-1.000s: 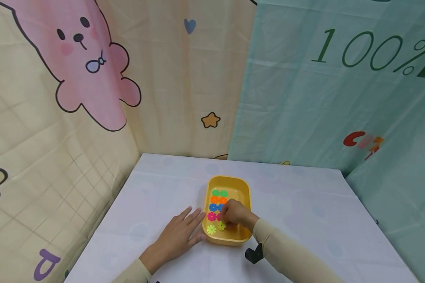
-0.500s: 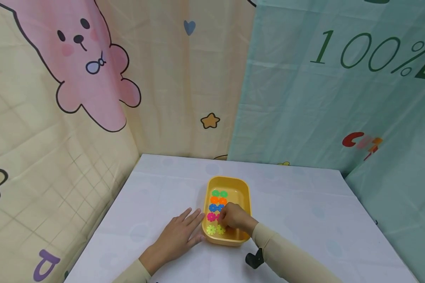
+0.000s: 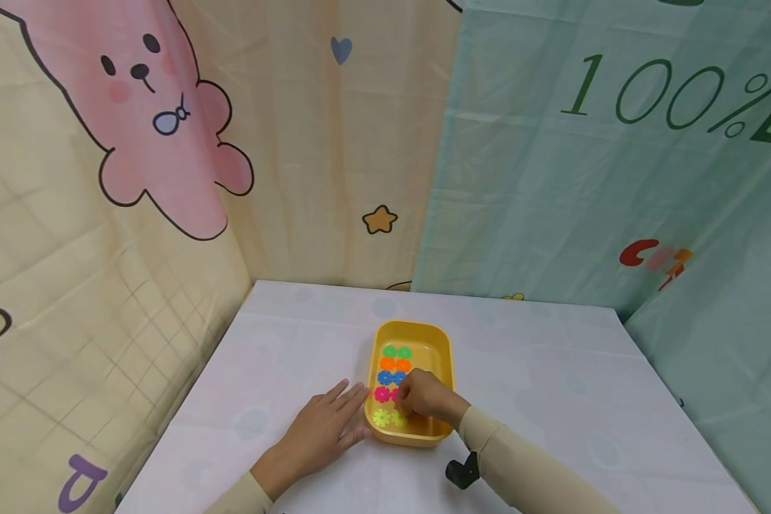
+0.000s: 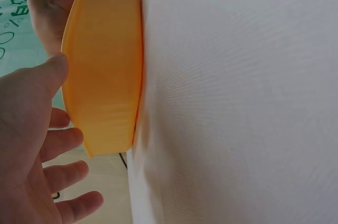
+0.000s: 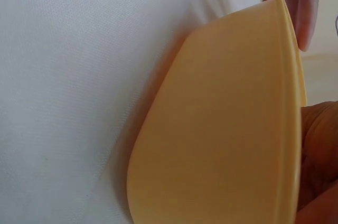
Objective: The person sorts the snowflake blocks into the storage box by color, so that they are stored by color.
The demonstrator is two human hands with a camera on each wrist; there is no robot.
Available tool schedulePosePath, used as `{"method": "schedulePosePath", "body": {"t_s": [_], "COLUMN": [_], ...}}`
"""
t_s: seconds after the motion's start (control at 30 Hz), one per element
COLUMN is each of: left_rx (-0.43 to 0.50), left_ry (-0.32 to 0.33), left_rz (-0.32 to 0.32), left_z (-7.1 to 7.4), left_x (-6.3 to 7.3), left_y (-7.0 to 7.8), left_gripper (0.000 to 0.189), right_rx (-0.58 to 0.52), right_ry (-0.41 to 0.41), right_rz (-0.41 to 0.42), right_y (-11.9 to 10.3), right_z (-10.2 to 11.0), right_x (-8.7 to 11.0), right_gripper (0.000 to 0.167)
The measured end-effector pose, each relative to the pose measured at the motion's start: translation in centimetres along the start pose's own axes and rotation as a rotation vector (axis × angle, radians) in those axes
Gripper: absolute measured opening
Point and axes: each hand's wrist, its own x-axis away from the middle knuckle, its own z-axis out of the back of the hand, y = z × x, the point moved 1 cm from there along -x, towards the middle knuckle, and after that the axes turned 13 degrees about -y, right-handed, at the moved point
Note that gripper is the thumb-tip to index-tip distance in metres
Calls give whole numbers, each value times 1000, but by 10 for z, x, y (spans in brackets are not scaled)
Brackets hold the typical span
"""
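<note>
A yellow plastic tray [image 3: 442, 371] holds flower-shaped discs set in pairs down its left side: green [image 3: 405, 353], orange [image 3: 402, 365], blue [image 3: 384, 378], pink [image 3: 382, 394] and yellow-green. My right hand [image 3: 427, 395] reaches into the tray with fingers curled down, pinching the right yellow-green disc [image 3: 398, 419], partly hidden beneath them. Its neighbour, the left yellow-green disc [image 3: 382, 417], lies right beside it. My left hand [image 3: 324, 422] is spread flat at the tray's left side, fingertips and thumb right at the rim. In the left wrist view, that thumb meets the tray's rim [image 4: 74, 18].
The tray stands on a white-covered table [image 3: 540, 400]. A black heart-shaped thing [image 3: 462, 471] shows under my right sleeve. Printed curtains [image 3: 334, 157] hang behind the table and at both sides.
The right yellow-green disc has gone from tilted to flatter and shifted slightly down and left, closer to its partner. My right hand moved slightly with it; the left hand stays at the rim.
</note>
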Motion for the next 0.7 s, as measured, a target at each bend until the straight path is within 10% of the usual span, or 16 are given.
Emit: {"method": "schedulePosePath", "body": {"t_s": [0.37, 0.7], "left_rx": [18, 10], "left_ry": [-18, -1], "left_rz": [10, 5], "left_z": [1, 1], "left_x": [0, 0], "left_y": [-1, -5], "left_gripper": [70, 71], "right_rx": [-147, -212], "right_ry": [52, 316], "right_rz": [69, 1], "right_y": [8, 54], "right_z": [31, 79], "right_x": [19, 77], "right_gripper": [8, 16]}}
